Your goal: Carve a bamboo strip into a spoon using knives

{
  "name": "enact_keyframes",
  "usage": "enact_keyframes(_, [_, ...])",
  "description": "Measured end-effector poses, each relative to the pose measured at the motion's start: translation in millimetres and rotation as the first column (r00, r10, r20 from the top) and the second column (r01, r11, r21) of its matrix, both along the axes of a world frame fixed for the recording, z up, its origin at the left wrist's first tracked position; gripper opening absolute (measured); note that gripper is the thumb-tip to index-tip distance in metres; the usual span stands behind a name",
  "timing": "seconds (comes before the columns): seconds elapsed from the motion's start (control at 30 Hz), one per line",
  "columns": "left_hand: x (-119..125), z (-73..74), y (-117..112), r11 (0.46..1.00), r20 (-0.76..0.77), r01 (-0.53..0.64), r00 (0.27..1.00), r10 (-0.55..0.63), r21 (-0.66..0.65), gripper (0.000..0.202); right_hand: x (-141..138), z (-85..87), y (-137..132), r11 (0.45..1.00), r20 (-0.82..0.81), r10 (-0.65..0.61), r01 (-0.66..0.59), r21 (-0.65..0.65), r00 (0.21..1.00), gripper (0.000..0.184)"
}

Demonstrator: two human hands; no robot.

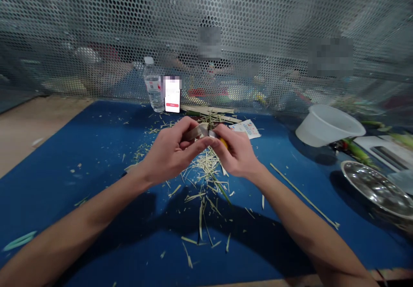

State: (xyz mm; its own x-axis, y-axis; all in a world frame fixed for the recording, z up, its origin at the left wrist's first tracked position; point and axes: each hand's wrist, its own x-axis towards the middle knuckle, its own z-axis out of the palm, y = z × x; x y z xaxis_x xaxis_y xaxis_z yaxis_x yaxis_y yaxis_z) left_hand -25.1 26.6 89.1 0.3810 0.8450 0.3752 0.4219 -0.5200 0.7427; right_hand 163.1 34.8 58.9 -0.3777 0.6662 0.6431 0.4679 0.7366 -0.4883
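Observation:
Above the middle of the blue table (106, 149) my two hands meet. My left hand (169, 151) is closed around a pale, flat piece (191, 133) that looks like a plant stalk or wood; most of it is hidden by the fingers. In my right hand (238, 151) is a small knife with a yellow handle (223, 143), its metal blade against the tip of the pale piece. My left thumb reaches close to the blade. Beneath the hands lies a scatter of thin, pale green shavings (206, 166).
A water bottle (154, 89) and a lit phone (172, 95) stand at the back, against a perforated metal screen (258, 33). Flat pale strips (222, 115) and a white packet (248, 128) lie nearby. On the right are a white tub (309, 128), a metal bowl (374, 188) and a thin stick (303, 195).

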Motion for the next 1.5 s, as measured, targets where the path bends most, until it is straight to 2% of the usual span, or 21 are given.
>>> enact_keyframes(0.23, [-4.8, 6.2, -2.6, 0.995, -0.132, 0.101, 0.986, -0.099, 0.012, 0.028, 4.8, 0.1, 0.8, 0.993, 0.069, -0.017, 0.008, 0.122, 0.998, 0.022])
enact_keyframes(0.4, [-3.3, 4.9, -4.4, 0.992, -0.177, 0.076, 0.983, -0.057, 0.099, 0.031, 3.9, 2.5, -0.6, 0.987, 0.074, -0.028, 0.016, 0.159, 0.997, 0.022])
enact_keyframes(0.5, [-0.2, 4.1, -6.1, 0.994, -0.134, 0.012, 0.991, 0.002, 0.106, 0.032, 1.5, 4.0, -1.9, 0.988, 0.059, -0.068, 0.059, 0.14, 0.996, 0.024])
enact_keyframes(0.63, [1.9, 4.9, -5.8, 0.998, -0.083, -0.02, 0.996, 0.025, 0.059, 0.036, -3.1, 5.4, -4.3, 0.988, 0.029, -0.114, 0.111, 0.103, 0.993, 0.027])
enact_keyframes(0.83, [1.8, 4.0, 2.6, 0.998, -0.043, -0.057, 0.997, 0.058, 0.029, 0.037, -13.6, 7.1, -11.3, 0.981, -0.054, -0.192, 0.191, -0.023, 0.98, 0.031])
enact_keyframes(0.97, [3.0, 4.4, 6.7, 0.997, -0.034, -0.078, 0.996, 0.079, 0.019, 0.039, -19.4, 7.4, -13.6, 0.965, -0.053, -0.252, 0.247, -0.087, 0.966, 0.034])
enact_keyframes(1.07, [3.5, 7.7, 3.4, 0.996, -0.006, -0.084, 0.996, 0.083, -0.015, 0.04, -17.3, 7.6, -8.4, 0.958, -0.076, -0.273, 0.264, -0.116, 0.959, 0.035])
enact_keyframes(1.2, [2.2, 11.4, -5.8, 0.989, -0.022, -0.142, 0.989, 0.143, 0.035, 0.044, -4.7, 8.5, 2.2, 0.947, -0.191, -0.313, 0.292, -0.132, 0.93, 0.04])
enact_keyframes(1.27, [1.6, 11.1, -8.4, 0.991, -0.051, -0.128, 0.99, 0.13, 0.044, 0.042, 1.1, 8.8, 3.5, 0.967, -0.215, -0.223, 0.187, -0.173, 0.951, 0.039])
enact_keyframes(1.37, [1.2, 9.1, -8.5, 0.993, -0.092, -0.083, 0.992, 0.091, 0.082, 0.04, 4.1, 8.4, 0.2, 0.982, -0.181, 0.008, -0.043, -0.186, 0.983, 0.034])
enact_keyframes(1.43, [1.2, 7.8, -7.7, 0.993, -0.115, -0.051, 0.991, 0.063, 0.108, 0.039, 3.5, 7.8, -2.4, 0.984, -0.127, 0.091, -0.109, -0.143, 0.988, 0.031])
enact_keyframes(1.5, [1.2, 7.2, -7.3, 0.993, -0.124, -0.029, 0.991, 0.043, 0.111, 0.039, 2.8, 7.2, -3.4, 0.988, -0.085, 0.105, -0.114, -0.1, 0.991, 0.028])
